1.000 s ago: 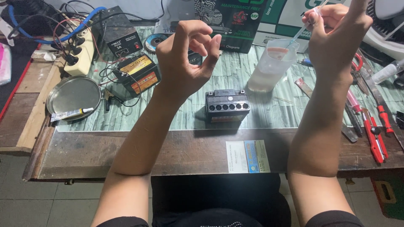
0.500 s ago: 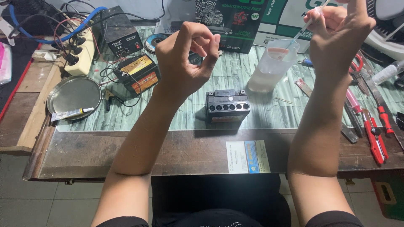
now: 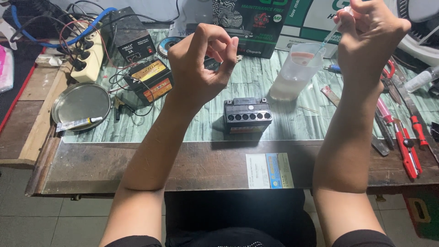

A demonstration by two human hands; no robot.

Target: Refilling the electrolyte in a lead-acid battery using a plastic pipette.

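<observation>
My left hand (image 3: 203, 59) is raised above the bench, fingers curled with thumb and fingertips close together; nothing shows between them. At the top right, my right hand (image 3: 368, 32) grips a thin clear dropper (image 3: 330, 34) whose tip slants down into a translucent plastic cup (image 3: 297, 71) holding clear liquid. A small black battery (image 3: 247, 115) with a row of open filler holes along its top sits on the green patterned mat (image 3: 297, 123), between my two forearms and below both hands.
A second small black battery (image 3: 150, 81) with clip leads, a black charger box (image 3: 131, 40) and a power strip (image 3: 89, 57) stand at the left. A round metal tray (image 3: 81, 104) holds a small tube. Red-handled pliers and cutters (image 3: 407, 142) lie at the right.
My right hand with the dropper has drifted slightly up and to the right. The left hand and the battery have stayed in place.
</observation>
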